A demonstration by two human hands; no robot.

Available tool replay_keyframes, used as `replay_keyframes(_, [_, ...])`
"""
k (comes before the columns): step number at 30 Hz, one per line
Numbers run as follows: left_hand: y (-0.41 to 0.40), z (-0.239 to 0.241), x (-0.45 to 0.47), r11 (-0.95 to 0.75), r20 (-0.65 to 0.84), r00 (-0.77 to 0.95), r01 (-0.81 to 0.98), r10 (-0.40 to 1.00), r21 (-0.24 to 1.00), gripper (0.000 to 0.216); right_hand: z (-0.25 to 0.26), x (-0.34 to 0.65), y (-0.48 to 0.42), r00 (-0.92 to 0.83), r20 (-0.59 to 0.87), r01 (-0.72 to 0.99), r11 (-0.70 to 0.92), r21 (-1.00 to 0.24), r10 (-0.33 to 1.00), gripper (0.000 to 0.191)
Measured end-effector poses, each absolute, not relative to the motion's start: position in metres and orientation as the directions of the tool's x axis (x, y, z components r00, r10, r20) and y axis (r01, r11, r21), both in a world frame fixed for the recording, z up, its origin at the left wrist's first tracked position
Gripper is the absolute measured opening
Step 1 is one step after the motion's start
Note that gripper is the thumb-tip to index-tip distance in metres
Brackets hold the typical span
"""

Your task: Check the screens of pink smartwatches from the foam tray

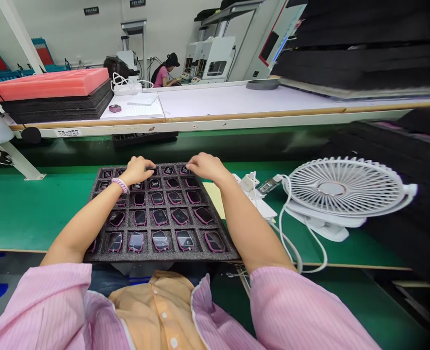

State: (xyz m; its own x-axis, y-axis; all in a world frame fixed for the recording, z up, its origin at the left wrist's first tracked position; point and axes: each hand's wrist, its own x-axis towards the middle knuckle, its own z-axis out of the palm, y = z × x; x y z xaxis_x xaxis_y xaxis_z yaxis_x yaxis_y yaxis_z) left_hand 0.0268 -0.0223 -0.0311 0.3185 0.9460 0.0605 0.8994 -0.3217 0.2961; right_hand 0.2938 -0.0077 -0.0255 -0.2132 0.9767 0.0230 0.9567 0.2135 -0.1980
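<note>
A dark foam tray [147, 224] lies on the green bench in front of me, divided into square cells. Purple-framed smartwatch cases [160, 217] with dark glass faces sit in the cells; some in the back rows show white markings. Over the back row, left of its middle, is my left hand [138, 170], thumb and forefinger apart and nothing visible between them. My right hand [206, 166] reaches to the tray's far right corner, its bent fingertips beside a watch case [185, 170] there. Its fingers look slightly apart, and the forearms cover parts of the tray.
Right of the tray stand a white fan [342, 187] and plugs with white cables [249, 182]. A raised shelf [215, 104] behind holds pink foam [54, 82], paper [142, 104] and one watch case [115, 108]. Black trays [364, 63] are stacked at right. A person [162, 75] sits beyond.
</note>
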Motion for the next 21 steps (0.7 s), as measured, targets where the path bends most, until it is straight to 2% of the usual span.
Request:
replay_keyframes(4, [-0.018,-0.048,0.083,-0.315,-0.014,0.337,0.893,0.941,0.322,0.027,-0.042,0.297,-0.021,-0.141,-0.111,0.985,0.128,-0.113,0.984,0.028])
replay_keyframes(9, [-0.022,-0.066,0.113,-0.21,-0.025,0.244,0.879,0.969,0.427,0.029,-0.068,0.294,-0.028,-0.148,-0.096,0.98,0.133,-0.146,0.984,0.037])
replay_keyframes(14, [-0.024,-0.058,0.109,-0.195,-0.009,0.274,0.707,0.962,0.679,0.022,-0.079,0.294,-0.019,-0.164,-0.039,0.936,0.143,-0.32,0.986,0.03])
replay_keyframes(18, [-0.03,-0.037,0.086,-0.149,0.017,0.314,0.402,0.949,0.903,0.029,-0.082,0.295,-0.011,-0.181,-0.026,0.851,0.143,-0.506,0.983,0.01])
replay_keyframes(21, [-0.036,-0.021,0.054,-0.028,-0.028,0.273,0.196,0.962,0.98,0.024,-0.08,0.295,-0.008,-0.148,0.016,0.73,0.12,-0.672,0.989,0.016])
